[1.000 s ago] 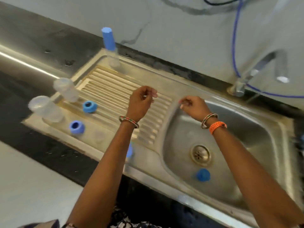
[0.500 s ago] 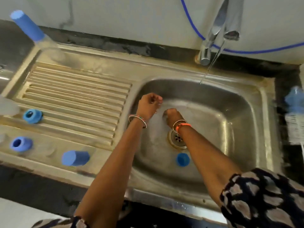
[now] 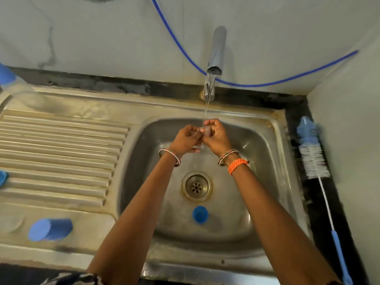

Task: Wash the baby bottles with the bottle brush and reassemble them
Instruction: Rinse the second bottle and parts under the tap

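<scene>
My left hand [image 3: 185, 139] and my right hand [image 3: 216, 137] meet over the sink basin [image 3: 265, 161], right under the thin stream of water from the tap [image 3: 216, 50]. Between their fingertips they pinch a small clear piece [image 3: 206, 131], too small to name for sure. A blue bottle cap [image 3: 200, 214] lies in the basin just below the drain [image 3: 197, 186]. The bottle brush [image 3: 313, 155], white bristles with a blue tip and blue handle, lies on the dark ledge to the right of the sink.
A second blue cap [image 3: 50, 229] lies on its side at the drainboard's [image 3: 61, 145] front. A blue-capped bottle [image 3: 7, 77] and a blue ring [image 3: 3, 178] are cut off at the left edge. A blue hose [image 3: 246, 85] runs along the wall.
Both hands moved from over the drainboard edge into the basin, then rose under the running water and came together on the clear piece. The view swung right, bringing the brush into sight.
</scene>
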Demonstrator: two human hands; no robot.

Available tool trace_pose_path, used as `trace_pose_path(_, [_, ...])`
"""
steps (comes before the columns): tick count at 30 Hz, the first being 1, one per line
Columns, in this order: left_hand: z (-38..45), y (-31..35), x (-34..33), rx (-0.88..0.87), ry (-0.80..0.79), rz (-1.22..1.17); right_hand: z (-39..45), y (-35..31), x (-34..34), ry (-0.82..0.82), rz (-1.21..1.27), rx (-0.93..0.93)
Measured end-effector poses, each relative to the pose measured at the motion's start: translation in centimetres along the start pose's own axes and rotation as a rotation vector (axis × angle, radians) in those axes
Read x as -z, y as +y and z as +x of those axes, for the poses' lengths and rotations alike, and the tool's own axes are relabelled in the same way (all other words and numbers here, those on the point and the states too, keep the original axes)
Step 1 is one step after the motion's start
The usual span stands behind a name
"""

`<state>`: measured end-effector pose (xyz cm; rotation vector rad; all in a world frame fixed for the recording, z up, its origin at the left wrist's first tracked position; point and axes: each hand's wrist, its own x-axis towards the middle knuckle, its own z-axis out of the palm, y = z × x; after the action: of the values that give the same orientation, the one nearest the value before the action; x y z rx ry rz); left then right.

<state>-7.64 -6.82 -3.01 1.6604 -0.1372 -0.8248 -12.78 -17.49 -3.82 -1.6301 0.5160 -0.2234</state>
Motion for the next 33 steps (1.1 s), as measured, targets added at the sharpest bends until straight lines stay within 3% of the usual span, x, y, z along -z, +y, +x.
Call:
trace_pose_path(4, [0.1,1.1,-0.6,0.079,-0.084,-0.313,0.1,-1.6,0.3,-0.036,-0.035,0.006])
trace_pose_path(7, [0.4,2.1,-0.4,0.123,-0.056,-0.497,0.3,-2.4,0.8,-0.121,0.148,-0.117])
trace_pose_path(9, [0.1,2.7,-0.3,0.144,-0.069,-0.509,0.3,-2.8,1.0,-0.065,0.242,-0.164])
trace_pose_path(13, [0.0,3.1,-0.7,0.093,0.011,-0.519,0.7,-3.3,0.1,0.146,0.110,-0.047])
trace_pose_path(15, [-0.1,2.7,-0.9,-0.037,0.074,-0.368,1.0,-3.5,-0.6,0.253,0.018,0.027])
trace_pose_path(17, [-0.4,2.2,-1.1,-0.176,0.136,-0.052,1.1,-3.8,-1.1,0.330,-0.070,0.074])
trace_pose_path(19, [-0.5,2.2,-1.2,-0.237,0.232,0.137,0.8,-4.0,-1.5,0.315,-0.121,0.104])
trace_pose_path(22, [0.1,2.2,-0.7,-0.122,0.333,0.015,-0.1,-4.4,-1.6,0.124,-0.088,0.132])
trace_pose_path(24, [0.4,2.3,-0.1,-0.006,0.297,-0.188,-0.6,-4.7,-1.5,0.055,-0.132,0.166])
trace_pose_path(27, [0.3,2.4,0.5,0.094,0.231,-0.343,-1.3,-5.4,-1.3,0.136,-0.245,0.239])
trace_pose_path(30, [0.8,1.7,0.8,0.143,0.244,-0.369,-2.2,-6.1,-0.9,0.258,-0.185,0.320])
trace_pose_path(33, [1.0,0.9,0.6,0.197,0.169,-0.381,-2.6,-6.0,-0.9,0.190,-0.257,0.353])
